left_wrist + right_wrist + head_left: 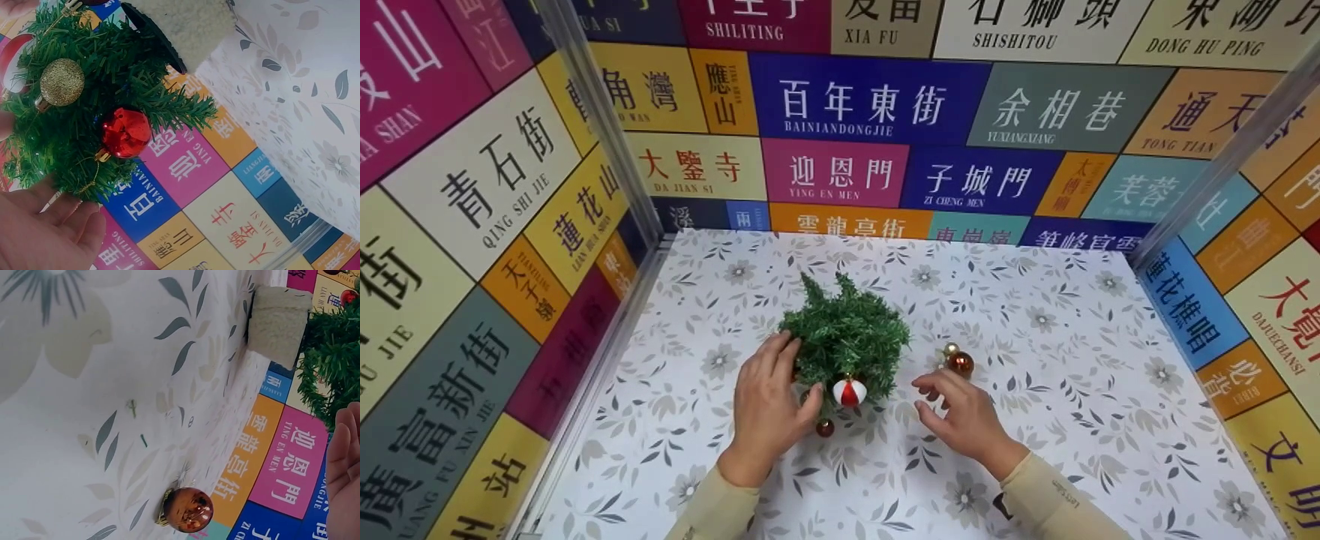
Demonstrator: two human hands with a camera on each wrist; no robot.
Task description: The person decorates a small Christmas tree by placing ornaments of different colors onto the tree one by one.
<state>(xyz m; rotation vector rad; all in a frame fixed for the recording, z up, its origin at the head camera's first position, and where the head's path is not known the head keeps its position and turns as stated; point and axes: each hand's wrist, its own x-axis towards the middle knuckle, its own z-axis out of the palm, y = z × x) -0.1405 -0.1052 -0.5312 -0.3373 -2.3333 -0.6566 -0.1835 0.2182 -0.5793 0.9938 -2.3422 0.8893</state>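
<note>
A small artificial Christmas tree (851, 322) stands mid-table. A red-and-white striped ball (850, 392) hangs on its front, above a small dark red ball (825, 428). My left hand (769, 397) is at the tree's left side, its fingertips by the branches and its thumb spread. In the left wrist view a gold glitter ball (62, 82) and a shiny red ball (126, 133) hang near that hand. To the right of the tree, my right hand (964, 416) has loosely bent fingers with nothing between them. Just beyond it lie an amber ball (960, 364) and a small gold ball (952, 349).
The tree's pale fleecy base (278, 323) rests on the floral tablecloth (1035, 300). Small green bits (143, 440) lie on the cloth. Walls of coloured sign panels (870, 105) enclose the table at the back and both sides.
</note>
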